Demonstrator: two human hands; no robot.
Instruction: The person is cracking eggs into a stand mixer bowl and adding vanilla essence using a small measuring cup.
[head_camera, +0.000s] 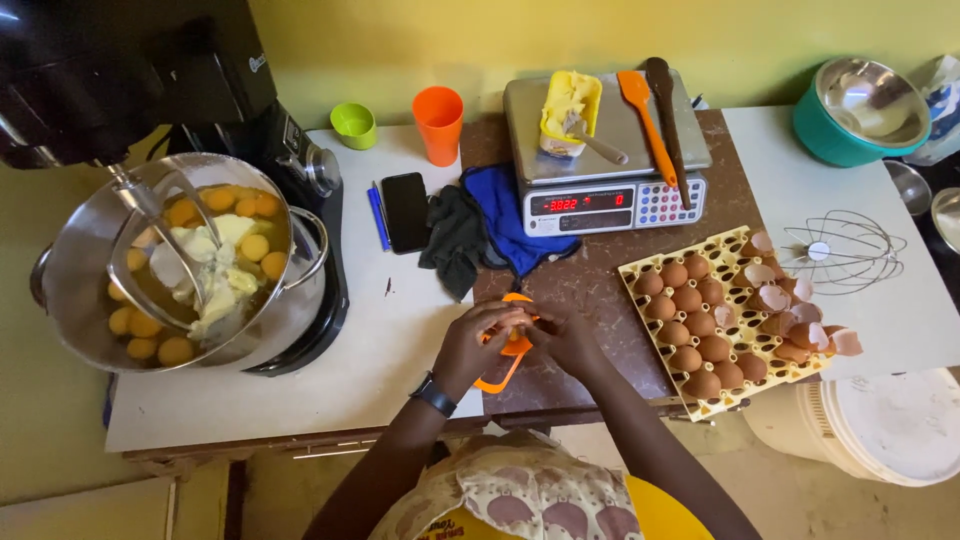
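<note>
The orange cup (512, 345) sits on the table (400, 330) directly under my fingers; only its rim and a handle loop near the table edge show, the rest is covered. Whether an egg sits between my fingers cannot be determined. My left hand (478, 345) and right hand (566, 340) meet over the cup, fingertips curled inward and pressed together at the centre. Right of my hands lies the yellow egg tray (735, 325), brown eggs left, broken shells (790, 310) right. Behind it stands a digital scale (605, 150). At left, the mixer bowl (175, 265) holds yolks and butter.
</note>
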